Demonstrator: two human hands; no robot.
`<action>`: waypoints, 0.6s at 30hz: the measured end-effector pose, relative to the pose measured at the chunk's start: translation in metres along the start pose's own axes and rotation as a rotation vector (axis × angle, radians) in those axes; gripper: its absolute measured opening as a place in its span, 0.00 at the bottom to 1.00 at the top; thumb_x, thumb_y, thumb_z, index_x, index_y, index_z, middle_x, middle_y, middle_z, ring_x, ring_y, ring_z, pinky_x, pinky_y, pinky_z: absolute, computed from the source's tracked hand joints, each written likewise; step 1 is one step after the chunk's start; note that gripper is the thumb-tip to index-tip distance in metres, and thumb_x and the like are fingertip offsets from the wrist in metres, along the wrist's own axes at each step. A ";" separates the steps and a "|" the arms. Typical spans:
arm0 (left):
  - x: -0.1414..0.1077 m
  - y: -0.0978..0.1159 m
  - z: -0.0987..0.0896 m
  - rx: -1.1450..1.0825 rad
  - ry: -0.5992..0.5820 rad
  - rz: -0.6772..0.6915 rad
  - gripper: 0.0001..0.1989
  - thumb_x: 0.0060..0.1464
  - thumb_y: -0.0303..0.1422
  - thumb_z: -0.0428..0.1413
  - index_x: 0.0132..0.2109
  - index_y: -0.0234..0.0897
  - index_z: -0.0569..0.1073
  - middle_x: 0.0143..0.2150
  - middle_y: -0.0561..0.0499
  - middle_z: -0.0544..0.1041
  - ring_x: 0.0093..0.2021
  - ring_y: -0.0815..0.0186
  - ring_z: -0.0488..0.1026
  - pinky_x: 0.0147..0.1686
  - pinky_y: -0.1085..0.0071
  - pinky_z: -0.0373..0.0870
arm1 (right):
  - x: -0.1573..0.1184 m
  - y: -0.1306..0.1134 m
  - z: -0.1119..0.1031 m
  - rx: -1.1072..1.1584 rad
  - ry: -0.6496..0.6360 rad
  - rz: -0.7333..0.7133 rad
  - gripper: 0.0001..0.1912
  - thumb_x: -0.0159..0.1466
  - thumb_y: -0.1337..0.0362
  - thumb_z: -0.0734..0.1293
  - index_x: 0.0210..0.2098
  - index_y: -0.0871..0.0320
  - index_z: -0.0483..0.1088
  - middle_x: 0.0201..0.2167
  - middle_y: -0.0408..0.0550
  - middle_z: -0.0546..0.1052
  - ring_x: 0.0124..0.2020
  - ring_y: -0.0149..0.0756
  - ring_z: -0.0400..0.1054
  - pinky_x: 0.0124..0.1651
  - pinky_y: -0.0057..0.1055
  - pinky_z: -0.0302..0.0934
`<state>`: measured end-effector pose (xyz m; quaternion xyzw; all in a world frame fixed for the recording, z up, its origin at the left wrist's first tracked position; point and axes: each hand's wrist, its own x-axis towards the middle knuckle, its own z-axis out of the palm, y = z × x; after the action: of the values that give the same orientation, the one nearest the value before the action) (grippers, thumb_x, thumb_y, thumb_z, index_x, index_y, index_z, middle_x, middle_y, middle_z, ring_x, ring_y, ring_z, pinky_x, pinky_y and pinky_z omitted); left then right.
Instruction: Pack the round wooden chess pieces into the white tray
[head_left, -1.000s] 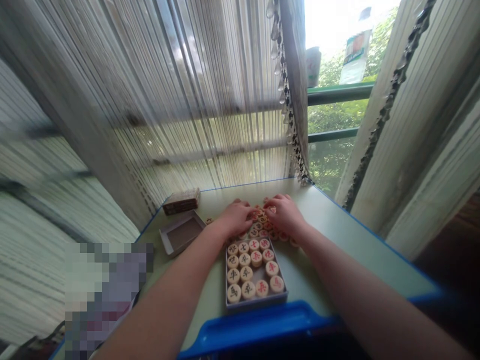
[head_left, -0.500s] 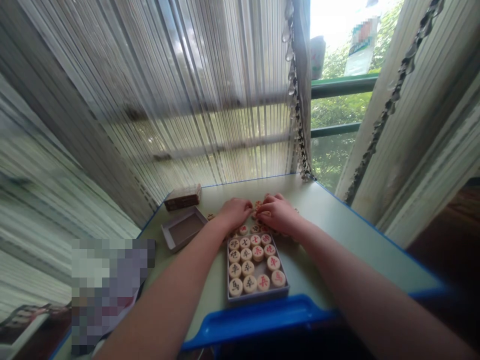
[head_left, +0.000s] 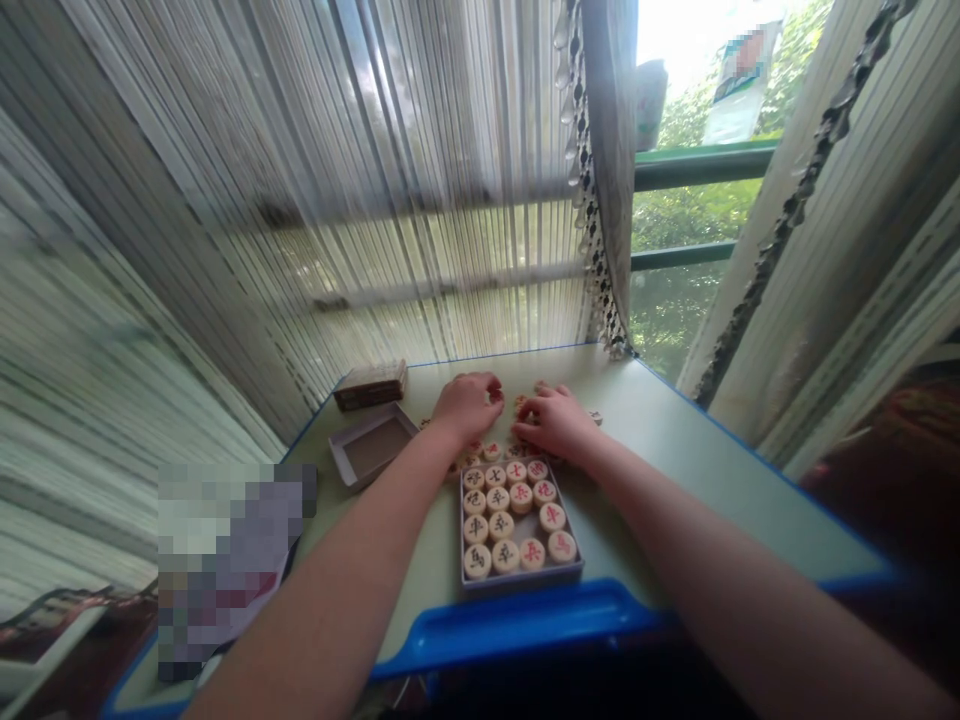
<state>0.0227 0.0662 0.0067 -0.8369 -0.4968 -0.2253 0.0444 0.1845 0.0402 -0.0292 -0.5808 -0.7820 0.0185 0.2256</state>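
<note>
Head view: loose discs [head_left: 492, 452] lie beyond the shallow tray [head_left: 523, 578], toward 12 o'clock from it, between and partly under the two hands. Discs are round, so no long axis to match.

Right hand [head_left: 553, 425] is the nearer: fingers bent down among the discs, pointing toward 10 o'clock; knuckles hide the tips, so cannot tell if one is gripped. Left hand [head_left: 469, 410] rests farther from the tray, fingers curled in toward 3 o'clock, thumb close to them; cannot tell whether anything is pinched. The disc with a red mark sits at about 6 o'clock from the left fingers and 8 o'clock from the right.

Key relation: the tray's one bare spot [head_left: 527, 526], third row from the far edge, lies at 6 o'clock from the right fingertips. Lid [head_left: 371, 447]: 9 o'clock from the hands, near a stacked box [head_left: 371, 384].
</note>
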 end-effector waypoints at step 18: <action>-0.092 0.024 -0.057 -0.342 -0.097 0.038 0.10 0.46 0.37 0.58 0.36 0.38 0.75 0.36 0.50 0.76 0.38 0.65 0.71 0.41 0.70 0.66 | 0.000 0.005 0.001 0.120 0.033 0.047 0.15 0.54 0.52 0.65 0.33 0.55 0.75 0.33 0.48 0.76 0.41 0.41 0.62 0.44 0.33 0.56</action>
<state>-0.0131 -0.0376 0.0224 -0.8514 -0.4369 -0.2649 -0.1183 0.1885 0.0421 -0.0313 -0.5845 -0.7619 0.0608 0.2723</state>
